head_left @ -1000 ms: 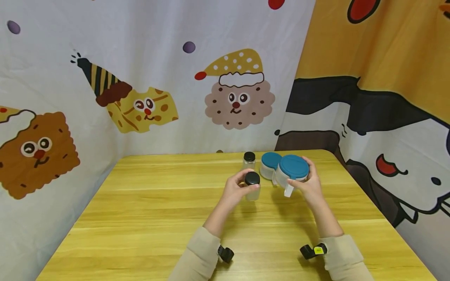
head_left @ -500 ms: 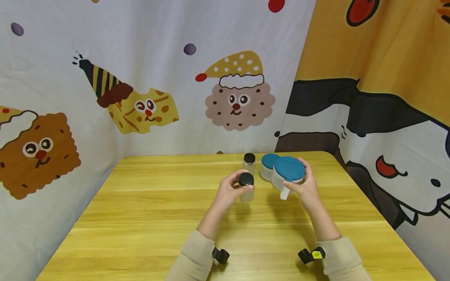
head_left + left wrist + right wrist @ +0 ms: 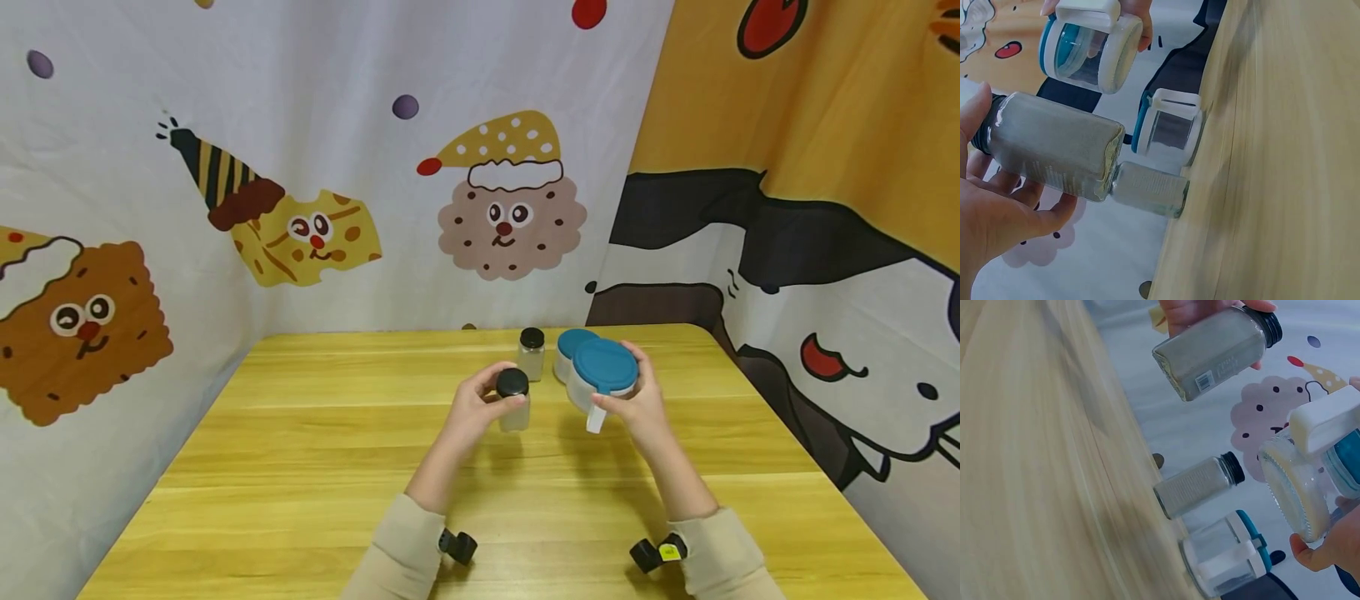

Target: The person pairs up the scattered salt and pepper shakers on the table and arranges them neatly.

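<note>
My left hand (image 3: 474, 410) grips a square glass spice jar (image 3: 514, 411) with a black screw lid, raised above the table. In the left wrist view its clear body (image 3: 1054, 144) shows thumb and fingers around the lid end. My right hand (image 3: 639, 403) holds a round clear seasoning jar (image 3: 604, 367) with a blue lid and a white handle, also off the table, as its glass base (image 3: 1288, 490) shows in the right wrist view. Behind them stand a second black-lidded spice jar (image 3: 531, 362) and a second blue-lidded seasoning jar (image 3: 575, 340), the latter partly hidden.
Beneath everything is a wooden table (image 3: 315, 467) whose back edge meets a cartoon-printed curtain (image 3: 405, 250). The two standing jars are side by side near that back edge, right of its middle. Each wrist carries a small black camera (image 3: 458, 547).
Both hands have drifted left with their jars still held, the right one also slightly nearer the person. More of the standing spice jar shows now. The two standing jars stay put.
</note>
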The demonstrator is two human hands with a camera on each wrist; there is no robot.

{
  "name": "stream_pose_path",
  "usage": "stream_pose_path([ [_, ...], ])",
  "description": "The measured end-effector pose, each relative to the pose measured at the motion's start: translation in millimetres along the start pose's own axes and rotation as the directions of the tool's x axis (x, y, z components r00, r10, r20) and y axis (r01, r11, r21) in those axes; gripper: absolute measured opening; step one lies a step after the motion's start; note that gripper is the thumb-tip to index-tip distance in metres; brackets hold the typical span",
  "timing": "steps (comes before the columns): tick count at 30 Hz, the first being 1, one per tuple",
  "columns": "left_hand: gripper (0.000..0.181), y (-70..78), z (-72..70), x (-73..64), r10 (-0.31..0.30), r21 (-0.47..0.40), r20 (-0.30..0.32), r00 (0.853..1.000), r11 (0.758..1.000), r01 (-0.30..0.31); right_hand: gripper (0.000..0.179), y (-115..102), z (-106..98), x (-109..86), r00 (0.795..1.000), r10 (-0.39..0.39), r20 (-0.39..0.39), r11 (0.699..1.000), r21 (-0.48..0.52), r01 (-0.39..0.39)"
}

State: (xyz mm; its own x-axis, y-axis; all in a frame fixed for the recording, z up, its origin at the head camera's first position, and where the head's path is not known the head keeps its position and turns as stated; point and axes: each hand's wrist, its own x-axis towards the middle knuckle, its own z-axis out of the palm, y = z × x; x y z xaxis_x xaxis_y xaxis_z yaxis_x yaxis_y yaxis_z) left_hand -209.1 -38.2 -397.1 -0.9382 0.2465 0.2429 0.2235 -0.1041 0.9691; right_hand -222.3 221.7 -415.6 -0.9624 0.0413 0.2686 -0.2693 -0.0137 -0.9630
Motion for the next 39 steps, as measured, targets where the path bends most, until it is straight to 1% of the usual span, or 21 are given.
stream_pose_path([
  [5,0.044,1.5,-4.9,-2.1,-0.012,-0.008,0.001,1.0,1.0,0.012,0.092,1,5,-2.1,1.0,-0.012,0.014,0.999,0.044,0.012],
  [10,0.044,3.5,-10.2,-4.2,-0.018,-0.014,0.003,1.0,1.0,0.018,0.094,1,9,-3.9,0.999,0.011,0.034,1.0,0.029,-0.012],
  [13,0.044,4.2,-13.6,-5.3,-0.016,-0.006,0.005,1.0,1.0,0.016,0.095,0,12,-5.4,0.999,0.011,0.04,1.0,0.019,-0.012],
  [16,0.045,-4.3,-18.8,-2.9,-0.02,0.001,0.005,1.0,1.0,0.02,0.095,0,16,-6.9,0.999,-0.001,0.038,1.0,0.029,0.0],
  [20,0.046,-17.9,-25.1,0.7,-0.019,0.004,-0.01,1.0,1.0,0.019,0.095,-1,20,-8.4,0.999,-0.01,0.043,0.999,0.044,0.008],
  [25,0.044,-18.8,-30.6,-1.4,-0.012,0.006,-0.026,1.0,1.0,0.012,0.095,-2,25,-11.0,0.998,-0.001,0.059,0.999,0.042,-0.001],
  [33,0.046,-16.6,-41.4,-4.3,-0.016,-0.001,-0.011,1.0,1.0,0.016,0.094,0,32,-13.3,0.997,-0.006,0.083,0.999,0.046,0.002],
  [39,0.044,-16.6,-48.5,-10.8,-0.017,0.016,-0.006,1.0,1.0,0.017,0.094,2,36,-15.5,0.992,-0.015,0.121,0.998,0.064,0.008],
])
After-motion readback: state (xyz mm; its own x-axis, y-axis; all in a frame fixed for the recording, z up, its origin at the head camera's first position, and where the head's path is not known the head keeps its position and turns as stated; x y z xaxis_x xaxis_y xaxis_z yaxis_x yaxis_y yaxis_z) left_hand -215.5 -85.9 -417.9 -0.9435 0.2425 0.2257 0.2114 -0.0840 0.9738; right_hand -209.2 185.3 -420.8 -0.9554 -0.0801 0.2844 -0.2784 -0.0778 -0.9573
